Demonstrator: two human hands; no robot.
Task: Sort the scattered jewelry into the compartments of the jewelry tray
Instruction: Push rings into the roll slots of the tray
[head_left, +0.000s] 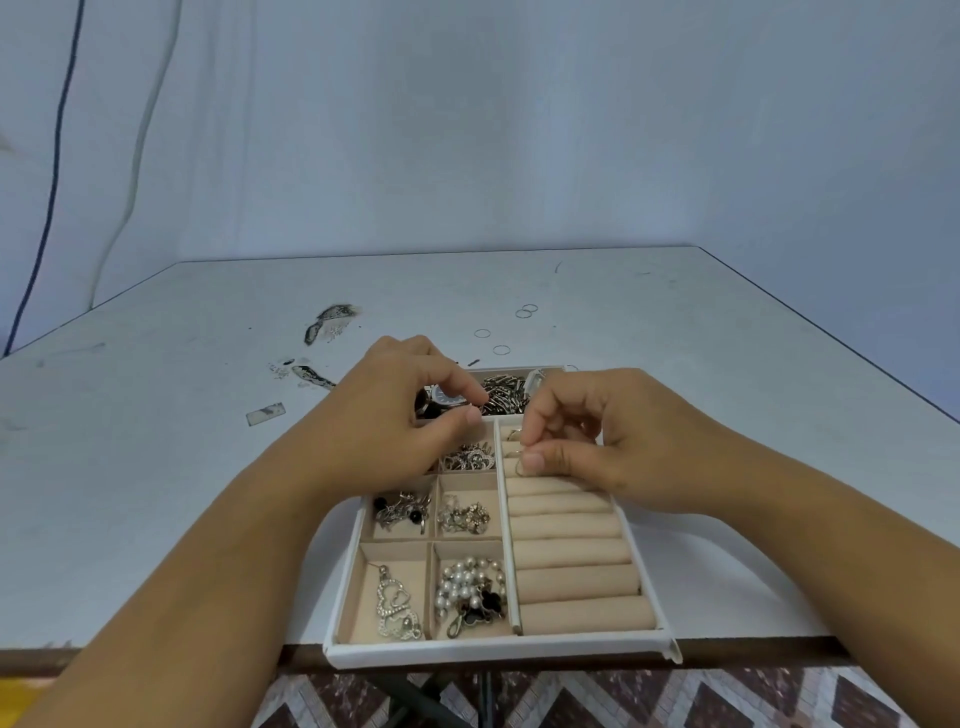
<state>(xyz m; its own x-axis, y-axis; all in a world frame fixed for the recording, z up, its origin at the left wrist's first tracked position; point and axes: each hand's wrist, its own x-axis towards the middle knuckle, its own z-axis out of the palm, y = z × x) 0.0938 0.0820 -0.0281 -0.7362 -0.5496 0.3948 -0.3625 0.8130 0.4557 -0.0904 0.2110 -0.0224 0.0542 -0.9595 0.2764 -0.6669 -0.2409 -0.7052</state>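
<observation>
**Over the ring rolls, a ring pinched**

Right hand (623, 441) pinches a thin ring (519, 467) between thumb and forefinger, its loop face-on, at the upper ring rolls (571, 551). Left hand (395, 415) curls at 10 o'clock; whether it holds anything I cannot tell. Jewelry tray (493, 652) runs 12 to 6, its rolls 9 to 3. Loose rings (526, 310) lie at 12.

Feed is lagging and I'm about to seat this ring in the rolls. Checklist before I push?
1. Thin ring pinched in right hand grip: ok.
2. That ring above the ring rolls: ok.
3. Nothing in left hand: cannot tell.
4. No loose rings on table: not ok, several lie beyond the tray.
5. Whole tray on table: not ok, front edge seems to overhang.
</observation>
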